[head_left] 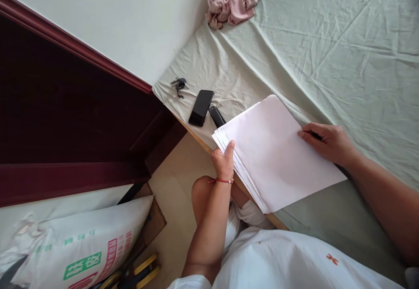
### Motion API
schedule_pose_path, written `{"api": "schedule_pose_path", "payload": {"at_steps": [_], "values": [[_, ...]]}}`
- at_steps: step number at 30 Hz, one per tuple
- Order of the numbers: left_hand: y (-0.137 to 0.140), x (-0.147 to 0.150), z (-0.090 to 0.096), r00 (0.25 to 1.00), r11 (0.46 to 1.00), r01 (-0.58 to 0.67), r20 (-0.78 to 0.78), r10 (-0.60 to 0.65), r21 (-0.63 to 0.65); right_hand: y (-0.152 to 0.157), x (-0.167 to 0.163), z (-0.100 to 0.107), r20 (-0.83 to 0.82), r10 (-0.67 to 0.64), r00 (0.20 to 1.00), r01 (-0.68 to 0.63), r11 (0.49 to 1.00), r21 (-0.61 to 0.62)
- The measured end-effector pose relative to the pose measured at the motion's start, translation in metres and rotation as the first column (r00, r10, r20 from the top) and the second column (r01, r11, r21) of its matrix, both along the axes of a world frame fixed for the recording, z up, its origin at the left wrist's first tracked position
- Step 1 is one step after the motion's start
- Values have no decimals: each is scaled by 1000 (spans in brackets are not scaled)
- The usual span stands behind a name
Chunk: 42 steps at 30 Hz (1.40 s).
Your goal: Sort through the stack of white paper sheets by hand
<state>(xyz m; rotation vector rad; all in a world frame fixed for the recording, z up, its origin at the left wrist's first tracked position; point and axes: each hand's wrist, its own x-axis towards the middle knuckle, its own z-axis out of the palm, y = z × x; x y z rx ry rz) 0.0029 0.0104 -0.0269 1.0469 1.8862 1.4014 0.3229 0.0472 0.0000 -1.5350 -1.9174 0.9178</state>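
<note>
Centrally, a stack of white paper (281,153) overlaps the edge of a pale green sheet (353,53). The left hand (224,162) clamps one side, thumb uppermost; the right hand (329,142) touches the opposite side with curled fingers, whether pinching cannot be told. Beyond the left corner lie a phone (201,108) and keys (179,84).

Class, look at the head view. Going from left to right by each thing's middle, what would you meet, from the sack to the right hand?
Sack, keys, phone, left hand, paper, right hand.
</note>
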Motion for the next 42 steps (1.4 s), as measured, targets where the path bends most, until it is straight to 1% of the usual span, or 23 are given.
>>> {"api": "schedule_pose_path", "payload": {"at_steps": [3, 8, 12, 17, 26, 28, 32, 34, 38, 42], "values": [[-3, 1, -2, 1000, 999, -8, -25, 9, 34, -1, 0, 5, 24, 11, 1000, -11, 1000, -25], [-5, 3, -1, 999, 998, -17, 32, 15, 62, -1, -1, 5, 30, 23, 999, -23, 1000, -5], [-8, 3, 1, 997, 998, 0, 71, -5, 64, 0, -1, 3, 27, 30, 999, -30, 1000, 2], [-10, 1, 2, 999, 997, 35, 19, -36, 62, 1, -1, 4, 32, 29, 999, -28, 999, -20], [-10, -1, -2, 999, 999, 4, -41, -3, 37, -1, -2, 8, 22, 6, 1000, -5, 999, -32], [-10, 0, -1, 1000, 999, 2, -26, -1, 42, -1, -2, 9, 25, 6, 1000, -5, 1000, -31], [-11, 2, 1, 997, 998, 22, 68, -26, 61, -1, -2, 5, 15, 9, 1000, -9, 1000, -14], [-11, 2, 0, 996, 997, 25, 86, -31, 67, -1, -1, 2, 15, 8, 1000, -8, 1000, -6], [-11, 0, -2, 1000, 998, -11, 21, 10, 69, 0, -1, 1, 22, 5, 1000, -5, 1000, 0], [-12, 0, 0, 997, 995, -64, -38, 67, 81, 0, -3, 5, 18, 10, 1000, -10, 1000, 3]]}}
